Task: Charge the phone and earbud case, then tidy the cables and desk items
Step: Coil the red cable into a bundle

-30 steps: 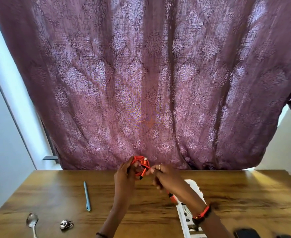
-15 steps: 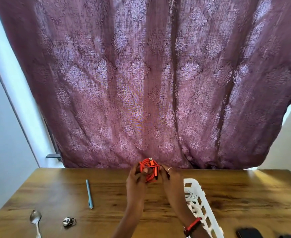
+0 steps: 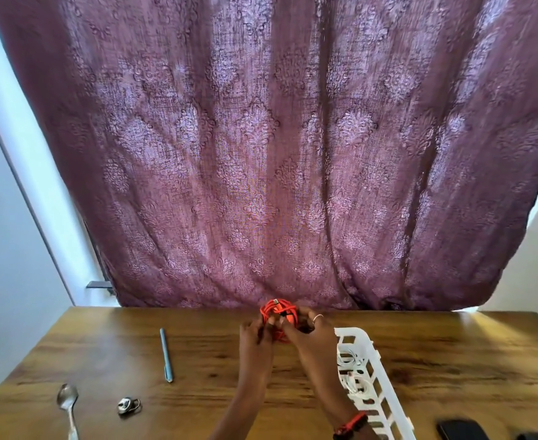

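The person is wearing a thin, pale metal ring [image 3: 318, 317] on one finger of the right hand [image 3: 309, 341], and a chunky red and black wristband [image 3: 350, 426] is sitting snug around the right wrist. The left hand [image 3: 255, 341] and both forearms are showing bare.

No legible text anywhere.
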